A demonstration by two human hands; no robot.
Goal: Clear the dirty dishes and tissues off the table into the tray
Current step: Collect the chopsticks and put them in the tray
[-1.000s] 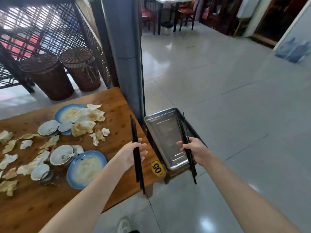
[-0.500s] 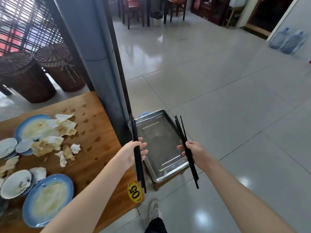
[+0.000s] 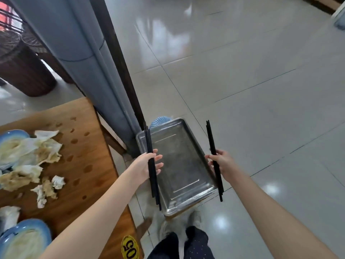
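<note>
A bare metal tray sits low beside the wooden table, just past my feet. My left hand grips a bundle of black chopsticks upright over the tray's left edge. My right hand holds another bundle of black chopsticks over the tray's right edge. On the table at the left lie crumpled, stained tissues and two blue-rimmed dirty plates, partly cut off by the frame.
A grey pillar with a dark frame stands right behind the tray. A dark wicker basket is at the far left. Something blue peeks out behind the tray. A yellow 05 sticker marks the table corner. Glossy tiled floor spreads to the right.
My view has swung right and down, so the tray now lies between my hands and most of the table has left the frame. Both hands keep hold of their chopsticks.
</note>
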